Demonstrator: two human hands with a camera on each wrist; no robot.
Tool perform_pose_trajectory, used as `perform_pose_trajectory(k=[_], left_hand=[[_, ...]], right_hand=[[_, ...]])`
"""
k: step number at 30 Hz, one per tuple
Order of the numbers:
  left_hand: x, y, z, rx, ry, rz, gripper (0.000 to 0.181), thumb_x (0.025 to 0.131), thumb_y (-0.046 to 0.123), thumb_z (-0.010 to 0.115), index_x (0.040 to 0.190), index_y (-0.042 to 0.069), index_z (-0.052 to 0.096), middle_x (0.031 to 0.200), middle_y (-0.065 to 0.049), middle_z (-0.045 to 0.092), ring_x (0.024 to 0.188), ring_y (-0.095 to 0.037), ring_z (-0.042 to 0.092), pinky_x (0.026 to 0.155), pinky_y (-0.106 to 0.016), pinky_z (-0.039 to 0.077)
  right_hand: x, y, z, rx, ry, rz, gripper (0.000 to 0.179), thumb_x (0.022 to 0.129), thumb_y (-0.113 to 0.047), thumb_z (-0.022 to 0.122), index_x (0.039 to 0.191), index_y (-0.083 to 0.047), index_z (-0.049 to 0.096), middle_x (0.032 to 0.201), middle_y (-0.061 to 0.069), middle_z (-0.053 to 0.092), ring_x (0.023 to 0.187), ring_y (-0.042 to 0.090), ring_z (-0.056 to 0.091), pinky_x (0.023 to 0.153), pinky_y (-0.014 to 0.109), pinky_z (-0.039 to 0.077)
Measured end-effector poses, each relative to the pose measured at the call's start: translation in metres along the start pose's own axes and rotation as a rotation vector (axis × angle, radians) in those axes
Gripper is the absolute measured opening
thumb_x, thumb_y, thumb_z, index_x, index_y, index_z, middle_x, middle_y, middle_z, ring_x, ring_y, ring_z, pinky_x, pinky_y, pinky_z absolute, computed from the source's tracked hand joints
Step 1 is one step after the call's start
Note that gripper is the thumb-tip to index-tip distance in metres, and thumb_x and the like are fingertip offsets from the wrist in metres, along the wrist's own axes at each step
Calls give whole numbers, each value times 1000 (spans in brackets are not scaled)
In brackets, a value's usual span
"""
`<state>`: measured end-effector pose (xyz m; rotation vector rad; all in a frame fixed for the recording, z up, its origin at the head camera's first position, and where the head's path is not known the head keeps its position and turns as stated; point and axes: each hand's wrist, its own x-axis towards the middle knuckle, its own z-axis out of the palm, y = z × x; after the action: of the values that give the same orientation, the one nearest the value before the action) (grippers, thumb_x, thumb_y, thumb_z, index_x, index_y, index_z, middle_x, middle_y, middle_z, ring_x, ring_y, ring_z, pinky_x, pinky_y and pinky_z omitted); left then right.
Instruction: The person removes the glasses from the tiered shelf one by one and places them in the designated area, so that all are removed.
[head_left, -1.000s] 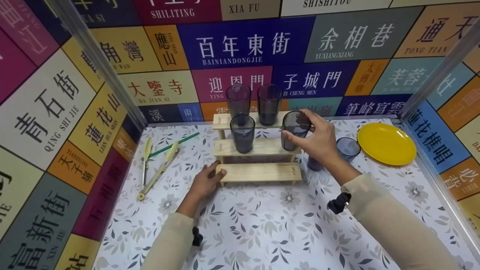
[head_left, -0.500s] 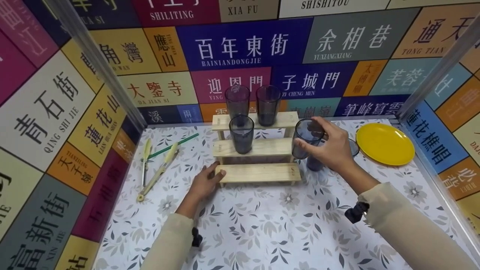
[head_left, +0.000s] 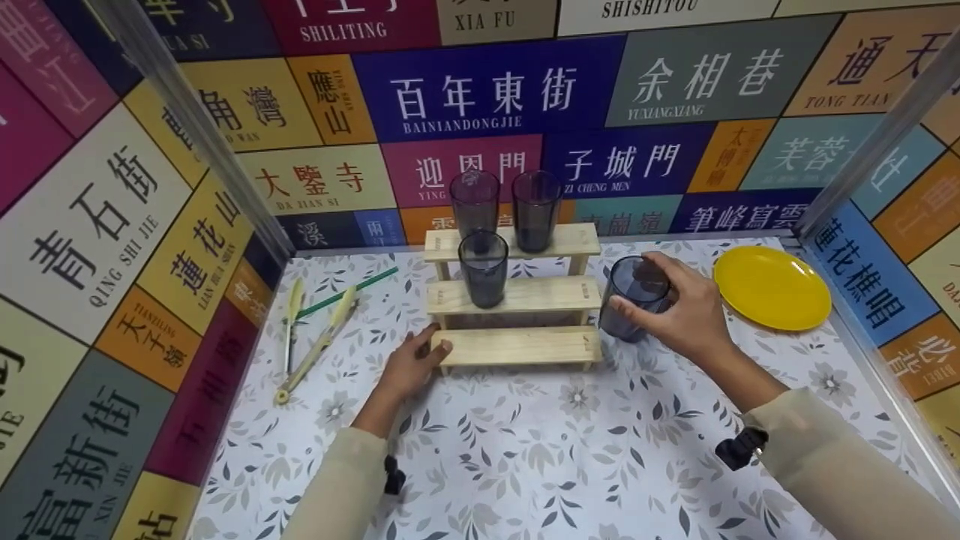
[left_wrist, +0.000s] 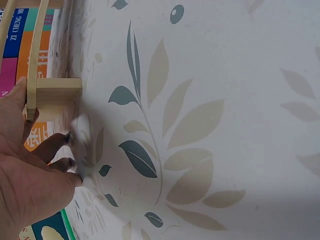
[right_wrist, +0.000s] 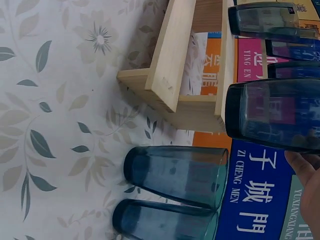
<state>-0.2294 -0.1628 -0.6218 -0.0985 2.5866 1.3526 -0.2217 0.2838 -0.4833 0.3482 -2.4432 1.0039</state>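
Observation:
My right hand (head_left: 686,307) grips a dark, clear drinking glass (head_left: 624,319), upright, just right of a three-step wooden stand (head_left: 517,346). The right wrist view shows this held glass (right_wrist: 270,112) raised above the table, beyond two more glasses, one nearer the stand (right_wrist: 175,175) and one farther out (right_wrist: 160,220); the held glass and hand hide both in the head view. My left hand (head_left: 409,366) pinches the left end of the lowest step, its other fingers loose beside it (left_wrist: 60,150). Two glasses, left (head_left: 475,202) and right (head_left: 535,217), occupy the top step; another glass (head_left: 484,274) stands on the middle step.
A yellow plate (head_left: 772,289) lies at the back right. On the left are tongs (head_left: 319,349) with pale yellow tips and a green stick (head_left: 367,283). Printed panels (head_left: 487,90) wall in the floral-covered table (head_left: 517,457) at the back and sides.
My right hand has carried the glass off the right end of the middle step, rightward and down beside the stand. My left hand keeps its place.

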Motion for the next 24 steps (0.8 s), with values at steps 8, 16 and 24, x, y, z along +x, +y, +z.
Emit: perform_pose_trajectory(k=[8,16,24], left_hand=[[2,1,1,-4,-1,-32,75,108,60,65,171,25,45,180,-23,32,173,-42,18,138,-64,22],[3,1,2,-8,2,-40,74,109,59,64,171,26,45,180,-23,32,173,-43,18,138,-65,20],[3,-1,2,-7,-1,-13,72,110,57,65,170,23,46,178,-24,34,172,-45,17,136,-66,24]], right_hand=[[-18,15,-1,-6,8,8,81,75,-30,103,145,-7,70,131,25,77,116,46,72,97,53,56],[-40,31,-1,-12,-25,33,81,77,-30,103,147,-7,69,135,22,77,117,45,73,97,44,50],[-64,48,3,1,-28,51,82,76,-27,104,146,-5,69,139,24,74,122,47,73,98,-7,33]])
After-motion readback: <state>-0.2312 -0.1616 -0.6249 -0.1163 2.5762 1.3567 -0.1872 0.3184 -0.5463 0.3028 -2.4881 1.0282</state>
